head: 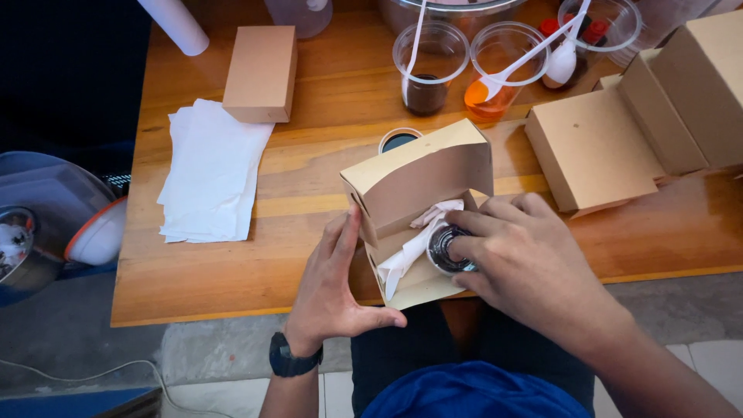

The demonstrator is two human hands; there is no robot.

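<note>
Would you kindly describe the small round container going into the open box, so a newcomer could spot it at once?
On the wooden table, look near the front edge for the open brown cardboard box steadied by the left hand. Inside it, beside white tissue paper, the right hand presses a small round clear-lidded sauce cup. Unlike the tall plastic cups behind, it is squat, lidded and dark.

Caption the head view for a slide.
Right hand sets a small lidded cup into an open cardboard box lined with paper, left hand steadying its side.
</note>
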